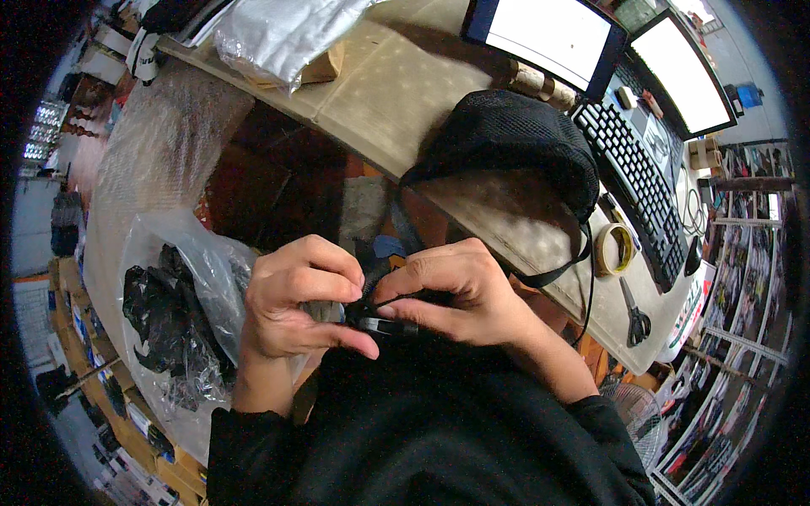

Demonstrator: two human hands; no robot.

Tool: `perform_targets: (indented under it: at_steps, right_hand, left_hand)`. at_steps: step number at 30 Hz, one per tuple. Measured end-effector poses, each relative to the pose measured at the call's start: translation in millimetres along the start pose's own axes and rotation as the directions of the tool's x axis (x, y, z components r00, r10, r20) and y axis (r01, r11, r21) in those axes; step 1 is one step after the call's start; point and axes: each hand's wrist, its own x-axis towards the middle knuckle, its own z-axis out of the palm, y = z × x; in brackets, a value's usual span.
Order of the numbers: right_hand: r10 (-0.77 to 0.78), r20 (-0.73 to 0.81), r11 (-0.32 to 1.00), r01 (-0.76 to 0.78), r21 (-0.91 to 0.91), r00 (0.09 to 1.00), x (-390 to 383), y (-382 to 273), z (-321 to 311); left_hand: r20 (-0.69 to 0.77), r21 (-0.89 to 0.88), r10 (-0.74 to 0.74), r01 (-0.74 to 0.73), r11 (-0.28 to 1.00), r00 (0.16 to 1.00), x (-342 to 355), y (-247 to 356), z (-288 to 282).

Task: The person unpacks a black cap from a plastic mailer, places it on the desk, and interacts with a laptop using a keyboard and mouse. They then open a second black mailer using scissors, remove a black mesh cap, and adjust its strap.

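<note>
In front of my body, both hands meet at a small black plastic piece [371, 324] with a shiny face, possibly a buckle. My left hand [291, 295] is closed round its left end, thumb below and fingers above. My right hand [464, 291] pinches thin black material at the right side of the piece, between thumb and forefinger. The fingers hide much of it, so its exact kind cannot be made out. Beyond my right hand, a black mesh bag [515, 139] lies on the table edge, with a dark strap [407, 221] hanging from it toward my hands.
On the table [363, 80] are a keyboard [633, 173], two screens, a roll of tape [613, 250] and scissors [634, 314]. Clear plastic packaging [287, 29] lies at the far left. To my left are bubble wrap [160, 135] and a bag with black plastic [169, 320]. Shelves stand at right.
</note>
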Motion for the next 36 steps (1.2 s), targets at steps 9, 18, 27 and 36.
perform_targets:
  at_steps: [9, 18, 27, 36]
  right_hand:
    - [0.102, -0.393, 0.977, -0.167, -0.133, 0.914, -6.4, 5.2, 20.5]
    - [0.061, -0.507, 0.978, -0.153, -0.142, 0.860, -9.3, 6.9, 23.1]
    - [-0.007, -0.494, 0.978, -0.096, -0.183, 0.869, -10.7, 2.1, 22.5]
    - [-0.100, -0.306, 0.974, 0.031, -0.223, 0.947, -4.1, 9.5, 2.0]
  left_hand:
    - [-0.181, 0.343, -0.095, 0.154, 0.927, 0.979, -5.7, 14.6, 34.0]
    - [-0.358, 0.171, -0.221, 0.296, 0.940, 0.907, -12.3, 21.6, 38.6]
    - [-0.332, 0.132, -0.169, 0.222, 0.966, 0.928, -14.3, 17.0, 48.8]
    - [-0.314, 0.250, -0.123, 0.207, 0.946, 0.941, -6.7, 14.7, 42.9]
